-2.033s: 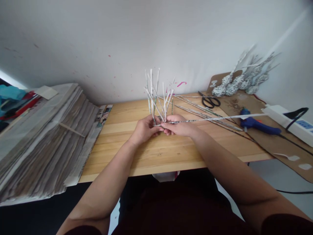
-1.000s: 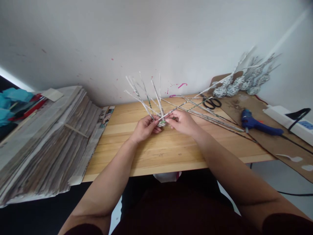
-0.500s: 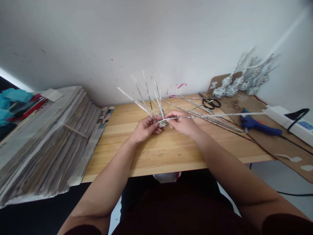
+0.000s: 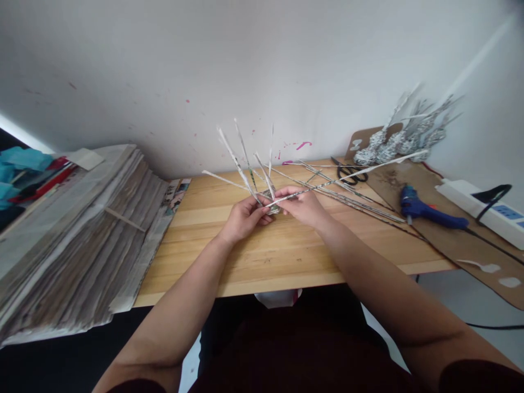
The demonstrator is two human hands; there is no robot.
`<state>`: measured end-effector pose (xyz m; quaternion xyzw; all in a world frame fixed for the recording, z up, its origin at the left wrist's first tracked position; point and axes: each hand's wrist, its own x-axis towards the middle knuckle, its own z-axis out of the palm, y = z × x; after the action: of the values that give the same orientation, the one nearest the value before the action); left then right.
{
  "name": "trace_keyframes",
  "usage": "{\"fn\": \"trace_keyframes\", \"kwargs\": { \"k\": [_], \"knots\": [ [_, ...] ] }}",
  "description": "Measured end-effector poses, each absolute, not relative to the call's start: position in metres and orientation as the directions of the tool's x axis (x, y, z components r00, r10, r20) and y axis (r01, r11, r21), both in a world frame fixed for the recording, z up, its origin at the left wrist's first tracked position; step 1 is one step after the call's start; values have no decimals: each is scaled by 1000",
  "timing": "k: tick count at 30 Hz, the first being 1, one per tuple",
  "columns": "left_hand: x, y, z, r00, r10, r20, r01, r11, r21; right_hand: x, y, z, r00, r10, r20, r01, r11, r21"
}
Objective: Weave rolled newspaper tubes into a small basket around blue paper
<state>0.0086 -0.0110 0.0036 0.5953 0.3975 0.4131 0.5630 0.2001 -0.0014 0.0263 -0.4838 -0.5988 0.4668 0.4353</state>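
A person's two bare hands meet over a pale wooden table [image 4: 282, 262], working a small woven paper piece [image 4: 275, 209] held just above or on the boards (which of the two, I cannot tell from here). The fingers of the left hand [image 4: 245, 217] are curled nearly closed, pinching the piece's left side; those of the right hand [image 4: 302, 206] are bent close together at its right side, against a long paper strand [image 4: 352, 176] that slants up to the right. Thin paper spokes [image 4: 236, 157] fan upward from the piece. At left leans a thick stack of newspapers [image 4: 82, 234]. Beyond the right hand lie loose paper rods [image 4: 360, 203], with a blue glue gun [image 4: 429, 212] on brown cardboard [image 4: 450, 240], near a white power strip [image 4: 483, 210]. Farther back rest black scissors [image 4: 355, 173] and, by the wall [image 4: 262, 65], several woven paper bundles [image 4: 387, 147].
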Motion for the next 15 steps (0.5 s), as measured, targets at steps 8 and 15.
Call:
{"fn": "trace_keyframes", "kwargs": {
  "k": [8,15],
  "knots": [
    [10,-10,0,310,949,50,-4,-51,999,202,-2,25,-232,968,91,182,135,-974],
    [15,-13,6,225,974,25,-30,-19,999,202,-3,24,-316,945,89,94,125,-988]
  ]
}}
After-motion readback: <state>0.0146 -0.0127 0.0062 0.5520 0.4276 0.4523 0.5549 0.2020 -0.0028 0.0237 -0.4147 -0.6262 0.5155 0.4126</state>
